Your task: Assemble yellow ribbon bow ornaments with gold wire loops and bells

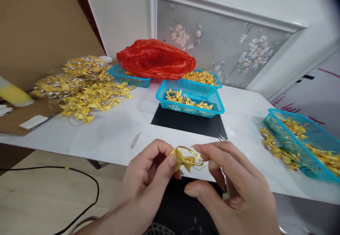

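Note:
A yellow ribbon bow with a gold-coloured wire loop (189, 160) is pinched between the thumb and fingers of my left hand (152, 173). My right hand (236, 182) is just to its right, thumb and index finger spread apart. The index fingertip is at the loop's upper right edge; whether it touches is unclear. A thin wire end trails from the bow toward the right hand. Behind the right knuckles show the two metal tips of a tool (221, 138); the rest of it is hidden, and I cannot tell whether the hand holds it.
Ahead on the white table (111, 132), a blue basket (191, 112) of yellow bows stands on a black sheet (170, 121). A red plastic bag (156, 59) lies over more baskets. Bagged bows (87, 89) are heaped left. Another blue basket (294, 146) stands right.

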### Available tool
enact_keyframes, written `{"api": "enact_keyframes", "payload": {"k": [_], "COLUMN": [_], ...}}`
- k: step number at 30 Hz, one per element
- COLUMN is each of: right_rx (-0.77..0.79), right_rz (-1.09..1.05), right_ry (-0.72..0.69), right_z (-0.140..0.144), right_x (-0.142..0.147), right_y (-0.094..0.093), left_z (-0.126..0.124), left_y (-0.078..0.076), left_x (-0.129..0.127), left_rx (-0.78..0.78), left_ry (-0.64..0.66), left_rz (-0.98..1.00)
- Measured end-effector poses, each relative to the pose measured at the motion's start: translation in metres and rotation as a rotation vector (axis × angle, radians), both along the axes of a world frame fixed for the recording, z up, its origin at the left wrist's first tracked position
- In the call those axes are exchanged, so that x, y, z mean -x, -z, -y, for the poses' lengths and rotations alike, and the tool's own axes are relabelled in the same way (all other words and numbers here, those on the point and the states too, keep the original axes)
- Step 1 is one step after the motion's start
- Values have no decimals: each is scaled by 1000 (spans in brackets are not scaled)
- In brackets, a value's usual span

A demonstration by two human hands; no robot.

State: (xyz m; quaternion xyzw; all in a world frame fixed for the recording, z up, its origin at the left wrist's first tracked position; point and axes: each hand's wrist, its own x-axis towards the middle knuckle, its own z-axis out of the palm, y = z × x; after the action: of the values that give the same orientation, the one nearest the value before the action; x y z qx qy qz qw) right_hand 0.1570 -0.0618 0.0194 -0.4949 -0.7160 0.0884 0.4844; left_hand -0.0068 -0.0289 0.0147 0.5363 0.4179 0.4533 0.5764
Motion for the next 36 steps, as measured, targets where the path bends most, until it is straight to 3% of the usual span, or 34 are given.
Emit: {"api": "enact_keyframes", "payload": {"k": [6, 12, 15, 19, 22, 24, 30, 32, 36], "right_rx": [167, 402, 419, 326, 233, 198, -115, -145, -200], "right_rz": [-144, -503, -690, -730, -635, -447, 493, 602, 578], "right_ry": [-221, -386, -505, -626, -594, -562, -446, -390, -255], "right_z": [-15, -25, -28, -29, -25, -20, -9, -7, -6], "right_x": [4, -4, -10, -17, -19, -18, -12, -11, -11], "right_y": [-8, 4, 13, 20, 16, 8, -3, -1, 4], "left_z": [-1, -6, -6, -6, -7, -8, -6, -5, -5], "left_y": [-2, 7, 8, 9, 9, 8, 6, 7, 8], "left_x": [-1, 5, 5, 5, 4, 4, 6, 7, 8], "left_rx": [43, 164, 150, 115, 127, 146, 133, 95, 90], "left_ry": [149, 244, 220, 194, 194, 192, 151, 115, 125], "left_rz": [15, 153, 140, 109, 109, 135, 173, 138, 102]}}
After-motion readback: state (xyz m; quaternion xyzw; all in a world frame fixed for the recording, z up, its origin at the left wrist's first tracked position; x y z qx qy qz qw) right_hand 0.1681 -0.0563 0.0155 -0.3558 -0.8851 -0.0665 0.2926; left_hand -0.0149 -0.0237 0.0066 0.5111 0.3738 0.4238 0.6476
